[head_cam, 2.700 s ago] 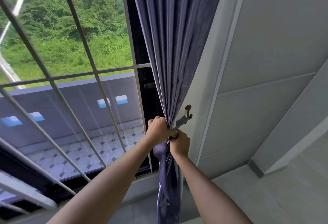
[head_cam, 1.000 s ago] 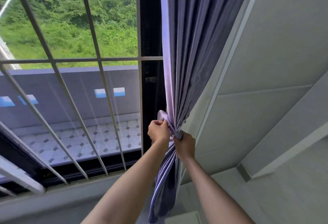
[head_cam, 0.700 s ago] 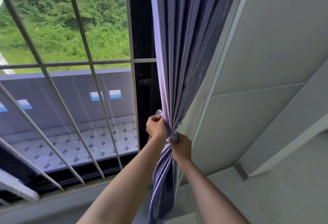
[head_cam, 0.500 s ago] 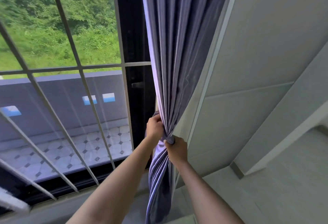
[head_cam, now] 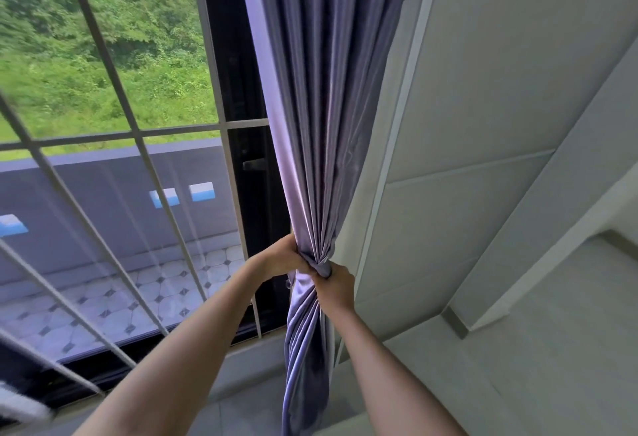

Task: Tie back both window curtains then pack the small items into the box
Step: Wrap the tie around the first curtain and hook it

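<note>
A purple-grey curtain [head_cam: 321, 107] hangs at the right side of the window, gathered into a tight waist at about hip height. My left hand [head_cam: 284, 257] grips the gathered folds from the window side. My right hand [head_cam: 336, 285] is closed on the fabric band [head_cam: 322, 268] wrapped round that waist, close against the wall. The two hands touch at the gather. Below them the curtain falls in a narrow bundle to the floor. The wall hook, the box and the small items are out of sight.
A barred window [head_cam: 134, 131] fills the left, with a dark frame [head_cam: 241, 145] beside the curtain. A pale panelled wall [head_cam: 483, 125] rises on the right, with a ledge [head_cam: 518, 297] stepping out low right. Grey floor tiles lie below.
The hands have stayed on the gather while the band was drawn round it. The brown wall hook seen earlier is now hidden behind the curtain. The view has shifted slightly.
</note>
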Demonstrator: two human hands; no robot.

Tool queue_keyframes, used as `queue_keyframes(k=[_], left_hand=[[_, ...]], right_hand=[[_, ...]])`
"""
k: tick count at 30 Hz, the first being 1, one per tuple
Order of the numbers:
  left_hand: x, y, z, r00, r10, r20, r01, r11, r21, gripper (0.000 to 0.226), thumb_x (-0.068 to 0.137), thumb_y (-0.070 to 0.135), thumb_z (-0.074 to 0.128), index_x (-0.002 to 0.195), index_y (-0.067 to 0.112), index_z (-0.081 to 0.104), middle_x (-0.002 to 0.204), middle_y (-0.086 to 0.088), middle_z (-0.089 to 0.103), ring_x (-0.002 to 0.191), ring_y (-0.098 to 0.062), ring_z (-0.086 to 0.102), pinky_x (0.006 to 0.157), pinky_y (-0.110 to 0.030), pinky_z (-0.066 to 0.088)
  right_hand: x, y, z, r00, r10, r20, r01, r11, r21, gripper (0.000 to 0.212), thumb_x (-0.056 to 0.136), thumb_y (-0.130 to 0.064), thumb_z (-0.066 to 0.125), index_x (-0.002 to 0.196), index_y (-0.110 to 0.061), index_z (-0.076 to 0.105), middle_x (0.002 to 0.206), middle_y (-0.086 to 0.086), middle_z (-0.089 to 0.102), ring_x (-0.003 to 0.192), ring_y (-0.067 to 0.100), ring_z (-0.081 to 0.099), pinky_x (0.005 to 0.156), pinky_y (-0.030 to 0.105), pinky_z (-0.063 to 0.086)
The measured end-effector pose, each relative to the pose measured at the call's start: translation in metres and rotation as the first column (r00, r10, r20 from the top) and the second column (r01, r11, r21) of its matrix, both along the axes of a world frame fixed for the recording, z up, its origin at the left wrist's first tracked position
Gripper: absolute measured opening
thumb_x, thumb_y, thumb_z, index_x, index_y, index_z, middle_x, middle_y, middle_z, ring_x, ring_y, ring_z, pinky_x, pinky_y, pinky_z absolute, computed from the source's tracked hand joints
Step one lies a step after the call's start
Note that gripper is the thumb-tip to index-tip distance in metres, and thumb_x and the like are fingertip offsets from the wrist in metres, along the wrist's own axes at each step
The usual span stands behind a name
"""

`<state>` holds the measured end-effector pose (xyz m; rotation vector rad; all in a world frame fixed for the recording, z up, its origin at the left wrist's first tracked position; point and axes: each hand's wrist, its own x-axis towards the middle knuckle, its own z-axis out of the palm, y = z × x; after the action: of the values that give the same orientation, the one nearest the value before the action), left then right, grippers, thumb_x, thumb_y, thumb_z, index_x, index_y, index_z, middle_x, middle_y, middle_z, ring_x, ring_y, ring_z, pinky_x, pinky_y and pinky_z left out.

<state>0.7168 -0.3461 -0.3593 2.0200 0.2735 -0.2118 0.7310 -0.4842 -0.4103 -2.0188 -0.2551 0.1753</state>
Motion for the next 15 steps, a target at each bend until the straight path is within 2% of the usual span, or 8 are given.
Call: queue_keyframes(k=[3,6,8,12,15], left_hand=[[-0.006,0.0,0.0,1.0,0.001,0.0,-0.001,1.0,-0.026,0.047,0.06,0.007,0.084,0.103,0.013,0.068,0.097,-0.002,0.072,0.094,-0.016,0.068,0.088,-0.034,0.055],[-0.011,-0.003,0.0,1.0,-0.022,0.011,0.022,0.998,-0.057,0.043,0.061,0.004,0.083,0.102,0.01,0.069,0.096,-0.004,0.072,0.093,-0.016,0.068,0.087,-0.031,0.055],[-0.015,-0.008,0.001,0.999,-0.024,0.035,0.027,0.995,-0.093,0.039,0.063,0.001,0.08,0.1,0.009,0.069,0.095,-0.005,0.072,0.091,-0.016,0.068,0.085,-0.029,0.055],[-0.019,-0.017,0.0,0.998,-0.009,0.07,0.018,0.991,-0.133,0.041,0.064,0.004,0.082,0.101,0.011,0.067,0.095,-0.004,0.072,0.091,-0.014,0.067,0.08,-0.023,0.055],[-0.02,-0.02,-0.001,0.993,0.074,0.091,-0.059,0.985,-0.16,0.042,0.064,0.003,0.082,0.103,0.009,0.068,0.095,-0.002,0.072,0.09,-0.011,0.068,0.072,-0.016,0.052]], right_hand=[[-0.003,0.001,0.0,1.0,-0.016,0.007,0.016,1.0,-0.004,0.013,0.085,-0.016,0.066,0.074,-0.008,0.065,0.065,0.001,0.058,0.054,0.011,0.049,0.046,0.01,0.034],[-0.007,0.002,-0.001,0.998,-0.062,0.011,0.062,0.998,-0.016,0.01,0.084,-0.008,0.06,0.083,-0.003,0.068,0.076,0.01,0.067,0.063,0.017,0.053,0.056,0.02,0.035],[-0.009,0.004,-0.004,0.996,-0.086,0.015,0.087,0.996,-0.031,0.012,0.084,-0.005,0.055,0.08,-0.005,0.067,0.077,0.012,0.068,0.067,0.019,0.054,0.061,0.022,0.036],[-0.016,0.006,-0.004,0.99,-0.142,0.018,0.141,0.989,0.041,0.017,0.084,-0.003,0.051,0.074,-0.01,0.063,0.072,0.001,0.063,0.067,0.018,0.057,0.06,0.023,0.042],[-0.017,0.01,-0.003,0.982,-0.186,-0.035,0.187,0.98,0.065,0.015,0.085,-0.006,0.052,0.075,-0.01,0.063,0.07,-0.002,0.061,0.067,0.018,0.055,0.057,0.021,0.038]])
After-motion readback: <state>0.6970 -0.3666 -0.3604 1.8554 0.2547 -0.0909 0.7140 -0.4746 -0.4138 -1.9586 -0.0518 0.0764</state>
